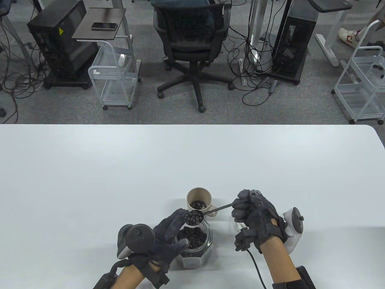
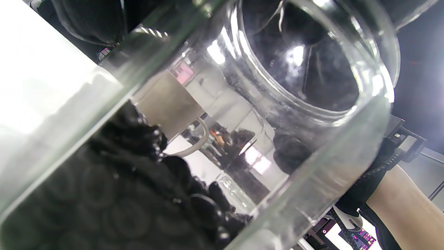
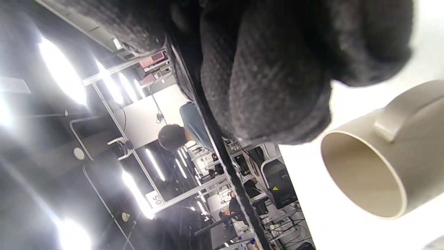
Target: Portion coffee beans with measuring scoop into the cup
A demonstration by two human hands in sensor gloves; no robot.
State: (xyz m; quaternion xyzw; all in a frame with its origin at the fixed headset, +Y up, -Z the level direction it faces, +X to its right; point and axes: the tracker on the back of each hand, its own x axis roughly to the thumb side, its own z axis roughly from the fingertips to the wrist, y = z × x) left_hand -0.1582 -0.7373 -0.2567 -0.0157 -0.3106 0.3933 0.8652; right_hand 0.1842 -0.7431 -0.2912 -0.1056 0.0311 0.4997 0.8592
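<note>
A glass jar of dark coffee beans stands near the table's front edge; my left hand wraps round its left side. My right hand grips the handle of a metal measuring scoop, whose bowl is heaped with beans and hovers over the jar's far rim, just short of the beige cup. The cup stands behind the jar with some beans in its bottom. In the left wrist view the jar fills the frame, beans low inside. In the right wrist view the cup lies past my curled fingers.
The white table stretches wide to the left, right and behind the cup. Beyond its far edge stand an office chair, wire carts and computer towers on grey carpet.
</note>
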